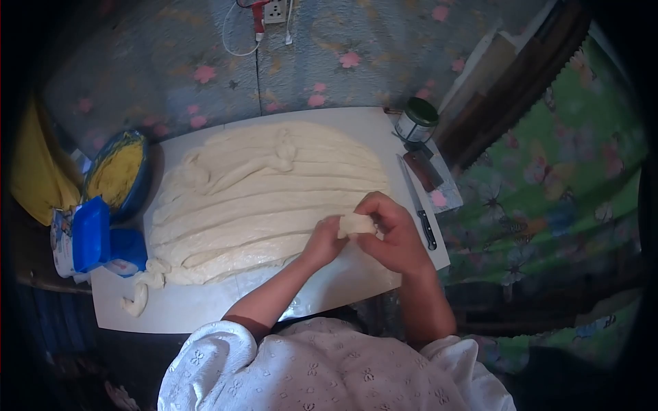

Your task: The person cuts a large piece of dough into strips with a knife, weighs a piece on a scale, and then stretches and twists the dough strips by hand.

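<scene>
Between my two hands is a small piece of dough [357, 224], held above the right front part of the white board. My left hand [326, 241] grips its left side, with the fingers partly hidden behind it. My right hand [392, 235] pinches it from the right, thumb in front and fingers curled over the top. Under and beyond my hands, a large sheet of dough [274, 185] covers much of the board, cut into long strips. Some strips lie folded and twisted near its far left. A loose curled strip [139, 296] lies at the front left corner.
A knife [426, 229] lies along the board's [329, 294] right edge, beside a brown block-like object [423, 170] and a green-lidded jar [417, 120]. At left stand a bowl of yellow filling [115, 171] and blue containers [110, 243]. A socket [275, 10] hangs on the wall.
</scene>
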### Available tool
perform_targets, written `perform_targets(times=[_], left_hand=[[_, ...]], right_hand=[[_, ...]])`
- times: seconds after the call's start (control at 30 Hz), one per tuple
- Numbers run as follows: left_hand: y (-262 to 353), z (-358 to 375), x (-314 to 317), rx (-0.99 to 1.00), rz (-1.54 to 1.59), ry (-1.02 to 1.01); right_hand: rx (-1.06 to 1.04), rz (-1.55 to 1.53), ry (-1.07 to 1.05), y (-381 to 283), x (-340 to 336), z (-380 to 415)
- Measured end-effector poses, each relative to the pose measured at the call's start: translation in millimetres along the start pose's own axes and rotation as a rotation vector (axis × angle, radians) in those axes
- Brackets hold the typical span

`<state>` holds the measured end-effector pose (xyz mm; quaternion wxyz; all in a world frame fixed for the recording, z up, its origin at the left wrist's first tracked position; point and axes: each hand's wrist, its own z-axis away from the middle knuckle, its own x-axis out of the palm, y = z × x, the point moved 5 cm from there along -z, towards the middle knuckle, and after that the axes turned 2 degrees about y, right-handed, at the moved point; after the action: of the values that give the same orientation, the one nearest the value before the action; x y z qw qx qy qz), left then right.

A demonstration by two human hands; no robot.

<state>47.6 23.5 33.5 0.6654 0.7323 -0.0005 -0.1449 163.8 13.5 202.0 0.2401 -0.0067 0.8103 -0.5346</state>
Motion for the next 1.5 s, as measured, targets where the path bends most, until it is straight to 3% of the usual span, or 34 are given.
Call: perform_targets(times=[0.03, 0.07, 0.1, 0.17, 0.2, 0.23, 0.27, 0.3, 0.33, 0.47, 0.57, 0.63, 0.67, 0.7, 0.77, 0.8, 0.83, 0.9, 0.97, 1.03, 1.1, 1.17, 1.23, 1.37, 1.4, 1.43, 1.5], left_hand=[[5, -1, -8, -0.171, 0.277, -0.029], [10, 3, -22, -0.315, 0.234, -0.029], [21, 4, -36, -0.319, 0.232, -0.030], [28, 8, -54, -0.353, 0.048, -0.201], [30, 9, -58, -0.137, -0.114, -0.219], [26, 11, -59, -0.135, -0.118, -0.211], [24, 13, -58, -0.089, -0.187, -0.248], [23, 16, -57, -0.044, -0.254, -0.287], [24, 15, -58, -0.066, -0.268, -0.201], [28, 11, -65, -0.177, 0.001, -0.035], [49, 19, -74, -0.127, -0.013, -0.138], [43, 24, -84, -0.127, -0.091, -0.251], [37, 28, -87, -0.001, -0.082, -0.267], [40, 34, -84, 0.121, -0.070, -0.286], [33, 43, -77, 0.122, -0.016, -0.283], [42, 46, -70, 0.196, -0.040, -0.237], [54, 48, -63, 0.270, -0.065, -0.192], [69, 49, -53, 0.240, -0.133, -0.204], [75, 50, -56, 0.259, -0.184, -0.081], [54, 52, -64, 0.330, -0.276, -0.058], [45, 56, -79, 0.285, -0.345, 0.135], [33, 58, -81, 0.271, -0.405, 0.164], [8, 57, -77, -0.035, -0.224, 0.139], [6, 41, -89, -0.164, -0.113, 0.248], [13, 43, -105, -0.206, -0.016, 0.258], [24, 46, -121, -0.244, 0.080, 0.269], [57, 50, -150, -0.346, 0.072, 0.275]], right_hand=[[-0.155, 0.202, -0.009, -5, -12, 2], [-0.007, 0.289, 0.054, 14, -21, 13], [-0.004, 0.286, 0.054, 35, -25, 28], [0.241, 0.586, 0.069, 92, -30, 62], [0.365, 0.610, 0.031, 109, -24, 80], [0.485, 0.635, -0.006, 125, -17, 98], [0.477, 0.633, -0.007, 136, -2, 117], [0.399, 0.832, -0.029, 143, 20, 134], [0.318, 1.029, -0.052, 145, 38, 139], [0.353, 1.031, -0.075, 138, 77, 110], [0.304, 1.031, -0.129, 142, 93, 99], [0.092, 0.762, -0.164, 134, 108, 104], [0.044, 0.676, -0.087, 130, 108, 105], [0.049, 0.677, -0.080, 125, 108, 102], [0.222, 0.563, 0.032, 126, 104, 91], [0.133, 0.647, 0.198, 120, 107, 81], [0.134, 0.647, 0.203, 123, 109, 74], [0.292, 0.380, 0.125, 139, 115, 60], [0.250, 0.289, 0.259, 137, 111, 53], [0.359, 0.196, 0.128, 130, 103, 42], [0.318, 0.126, 0.122, 120, 100, 31], [0.383, -0.145, 0.099, 82, 99, 16], [0.349, -0.199, 0.020, 48, 96, -3], [0.189, -0.249, -0.147, 14, 78, -29], [0.145, -0.066, -0.186, 1, 61, -35], [0.138, -0.068, -0.211, 8, 51, -34], [-0.147, 0.445, -0.028, 20, 27, -25]])
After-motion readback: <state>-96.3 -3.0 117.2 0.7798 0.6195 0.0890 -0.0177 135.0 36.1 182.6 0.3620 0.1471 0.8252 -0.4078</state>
